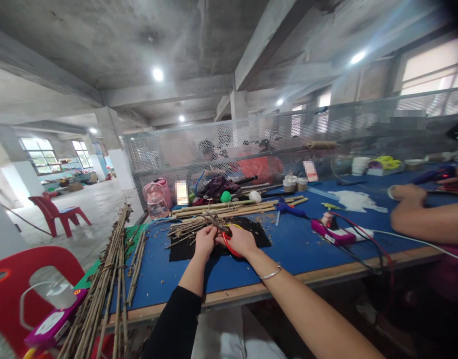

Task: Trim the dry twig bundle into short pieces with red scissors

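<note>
My right hand (242, 241) is closed around scissors with red and yellow handles (231, 248), held low over a black mat (256, 230). Close beside it, my left hand (205, 242) pinches a thin dry twig (213, 218) whose forked end points away from me. The scissor blades overlap the twig and my fingers, so I cannot tell whether they touch it. Cut dry twigs (186, 228) lie in a loose pile on the mat just left of my hands, among small brown scraps.
Pale sticks (193, 210) lie behind the mat. Right of it are a blue glue gun (291, 209) and a purple power strip (332, 232) with cables. Long dry stems (108, 279) overhang the table's left edge. A co-worker's arm (419, 219) rests at the right.
</note>
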`<action>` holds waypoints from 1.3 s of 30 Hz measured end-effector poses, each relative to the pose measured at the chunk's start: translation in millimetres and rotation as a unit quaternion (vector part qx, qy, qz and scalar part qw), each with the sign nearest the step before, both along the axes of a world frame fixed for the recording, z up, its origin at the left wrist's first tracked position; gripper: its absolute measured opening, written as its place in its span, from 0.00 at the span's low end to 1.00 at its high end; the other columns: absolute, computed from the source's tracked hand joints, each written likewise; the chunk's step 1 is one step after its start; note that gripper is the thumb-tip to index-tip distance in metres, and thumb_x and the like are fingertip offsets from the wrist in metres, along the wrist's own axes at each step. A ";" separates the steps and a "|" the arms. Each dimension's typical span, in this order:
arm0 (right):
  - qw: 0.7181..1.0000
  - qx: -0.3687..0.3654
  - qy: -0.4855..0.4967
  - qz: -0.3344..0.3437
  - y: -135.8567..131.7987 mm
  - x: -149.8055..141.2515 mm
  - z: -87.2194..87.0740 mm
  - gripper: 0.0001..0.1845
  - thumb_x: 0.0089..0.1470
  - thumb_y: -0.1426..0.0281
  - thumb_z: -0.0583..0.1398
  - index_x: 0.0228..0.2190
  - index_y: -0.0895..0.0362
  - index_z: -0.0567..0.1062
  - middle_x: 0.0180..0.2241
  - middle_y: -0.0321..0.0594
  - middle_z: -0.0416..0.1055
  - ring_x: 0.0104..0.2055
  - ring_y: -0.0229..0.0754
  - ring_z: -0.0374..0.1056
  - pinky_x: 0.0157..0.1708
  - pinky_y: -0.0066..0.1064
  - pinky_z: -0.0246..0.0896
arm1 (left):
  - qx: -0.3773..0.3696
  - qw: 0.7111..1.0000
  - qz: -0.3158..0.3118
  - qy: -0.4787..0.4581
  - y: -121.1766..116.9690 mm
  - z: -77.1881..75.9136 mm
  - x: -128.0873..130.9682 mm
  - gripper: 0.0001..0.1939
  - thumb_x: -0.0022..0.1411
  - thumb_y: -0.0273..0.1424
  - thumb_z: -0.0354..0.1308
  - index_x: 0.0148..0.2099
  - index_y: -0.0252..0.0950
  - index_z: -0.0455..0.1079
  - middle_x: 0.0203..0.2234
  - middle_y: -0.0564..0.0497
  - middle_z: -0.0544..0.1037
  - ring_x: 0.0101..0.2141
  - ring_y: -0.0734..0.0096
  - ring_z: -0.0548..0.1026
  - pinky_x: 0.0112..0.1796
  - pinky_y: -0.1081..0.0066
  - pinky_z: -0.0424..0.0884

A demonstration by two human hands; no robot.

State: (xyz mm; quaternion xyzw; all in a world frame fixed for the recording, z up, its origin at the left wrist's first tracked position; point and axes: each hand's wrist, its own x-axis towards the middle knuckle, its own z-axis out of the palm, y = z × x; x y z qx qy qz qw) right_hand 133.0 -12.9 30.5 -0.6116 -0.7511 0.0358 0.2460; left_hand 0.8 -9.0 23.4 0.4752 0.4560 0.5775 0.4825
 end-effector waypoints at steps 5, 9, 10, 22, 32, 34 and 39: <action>1.000 0.022 0.002 0.008 0.5 0.7 -1.1 0.28 0.44 0.45 0.52 0.34 0.55 0.68 0.34 0.42 0.71 0.37 0.45 0.68 0.32 0.31 0.56 | 0.001 1.000 -0.008 0.002 -2.4 2.5 1.0 0.13 0.48 0.38 0.58 0.28 0.31 0.70 0.19 0.51 0.73 0.16 0.81 0.64 0.17 0.79 0.60; 0.999 0.030 0.005 0.011 0.5 0.9 -0.6 0.27 0.44 0.45 0.52 0.33 0.55 0.68 0.33 0.42 0.71 0.36 0.44 0.68 0.31 0.30 0.55 | -0.003 0.999 -0.028 -0.033 -1.1 1.7 1.7 0.13 0.46 0.38 0.59 0.27 0.31 0.69 0.18 0.52 0.72 0.16 0.82 0.64 0.18 0.80 0.59; 0.999 0.032 0.006 0.012 0.5 0.9 -0.5 0.28 0.44 0.45 0.52 0.33 0.55 0.68 0.34 0.42 0.71 0.36 0.44 0.68 0.31 0.30 0.55 | -0.002 0.999 -0.034 -0.041 -0.5 1.3 1.8 0.13 0.46 0.38 0.59 0.27 0.31 0.69 0.18 0.52 0.71 0.16 0.82 0.63 0.17 0.80 0.59; 1.000 -0.028 -0.003 0.006 1.1 1.8 0.8 0.28 0.44 0.43 0.50 0.33 0.53 0.72 0.33 0.42 0.73 0.36 0.45 0.69 0.31 0.29 0.56 | 0.007 1.000 0.009 -0.021 2.6 -1.8 -1.1 0.14 0.46 0.38 0.59 0.30 0.30 0.71 0.19 0.52 0.72 0.15 0.83 0.61 0.16 0.79 0.58; 1.000 0.003 -0.021 0.006 -0.1 0.5 -0.3 0.30 0.43 0.43 0.51 0.36 0.55 0.69 0.35 0.44 0.72 0.39 0.46 0.68 0.34 0.31 0.56 | 0.027 0.996 0.081 0.030 10.7 -10.0 -6.5 0.13 0.45 0.35 0.60 0.31 0.30 0.73 0.18 0.50 0.73 0.18 0.77 0.67 0.18 0.79 0.60; 1.000 0.007 -0.020 0.007 0.7 0.3 -1.2 0.30 0.44 0.43 0.51 0.36 0.55 0.68 0.35 0.44 0.72 0.39 0.46 0.68 0.33 0.31 0.56 | 0.036 0.994 0.085 0.051 10.4 -9.9 -6.7 0.12 0.45 0.34 0.60 0.31 0.30 0.73 0.18 0.51 0.73 0.16 0.79 0.65 0.17 0.79 0.58; 1.000 0.002 -0.009 0.000 1.9 -0.2 -2.4 0.28 0.46 0.45 0.50 0.36 0.55 0.68 0.35 0.43 0.72 0.38 0.45 0.68 0.34 0.31 0.56 | 0.033 0.997 0.066 0.038 6.0 -5.8 -4.2 0.15 0.47 0.35 0.59 0.35 0.30 0.74 0.19 0.52 0.73 0.14 0.82 0.61 0.16 0.79 0.57</action>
